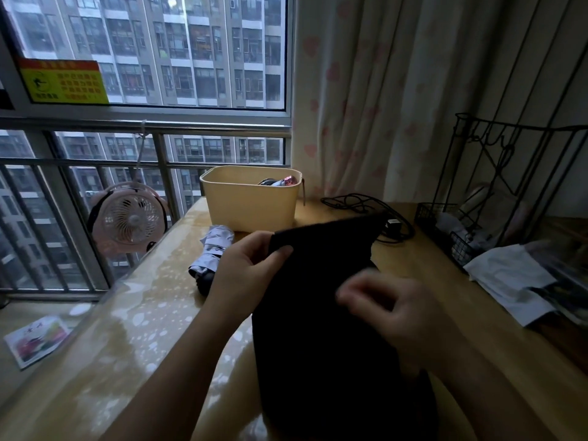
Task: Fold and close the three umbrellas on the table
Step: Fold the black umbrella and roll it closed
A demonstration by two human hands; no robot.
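A black umbrella (321, 338) fills the middle of the view, its dark canopy fabric hanging loose above the table (133, 313). My left hand (245, 268) pinches the fabric's upper left edge between thumb and fingers. My right hand (391, 310) is blurred and lies against the fabric on the right; its grip is hard to make out. Behind my left hand, a folded grey-blue umbrella (208, 253) lies on the table. A third umbrella, pinkish and grey (280, 181), pokes out of the cream bin (251, 202).
A black cable and plug (381, 218) lie behind the black umbrella. A black wire rack (496, 192) with white cloth (509, 281) stands at the right. A small pink fan (129, 218) hangs on the window railing at the left. A card (36, 340) lies below the table edge.
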